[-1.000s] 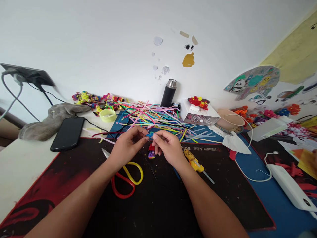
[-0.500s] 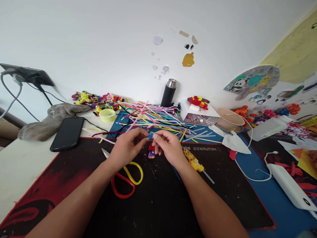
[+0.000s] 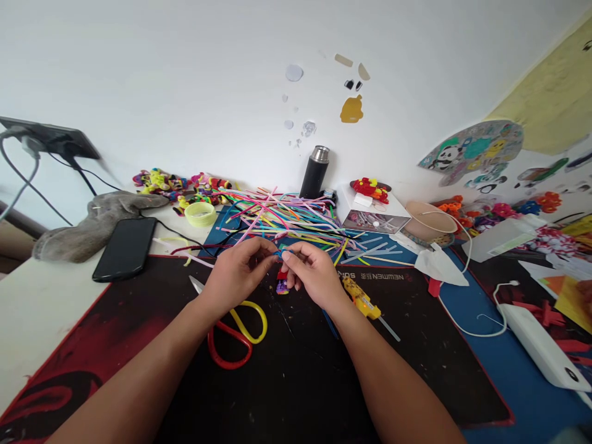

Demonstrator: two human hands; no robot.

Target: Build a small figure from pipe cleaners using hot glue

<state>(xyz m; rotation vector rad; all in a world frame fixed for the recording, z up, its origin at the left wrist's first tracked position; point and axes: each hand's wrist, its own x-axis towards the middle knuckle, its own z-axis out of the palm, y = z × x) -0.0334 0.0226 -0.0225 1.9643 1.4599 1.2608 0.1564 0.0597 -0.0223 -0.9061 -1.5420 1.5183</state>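
Note:
Between the fingertips of both hands is a small blue piece (image 3: 280, 253), partly hidden by the fingers. My left hand (image 3: 243, 268) pinches its left side, and my right hand (image 3: 311, 271) pinches its right side. A small red and purple figure (image 3: 282, 285) shows just below, beside the curled fingers of my right hand; whether they touch it I cannot tell. Scissors with red and yellow handles (image 3: 230, 356) lie on the dark mat (image 3: 287, 382) under and beside my left wrist. A yellow glue gun (image 3: 363, 300) rests to the right of my right hand.
Many coloured pipe cleaners (image 3: 282, 216) spread behind the hands, with a black flask (image 3: 314, 172) beyond. At left lie a phone (image 3: 124, 250) and a green tape roll (image 3: 200, 214). A white drawer box (image 3: 374, 216) and a white power bank (image 3: 543, 345) are at right.
The fingertips of both hands have shifted very slightly around the blue piece. Otherwise the things on the table have stayed where they were.

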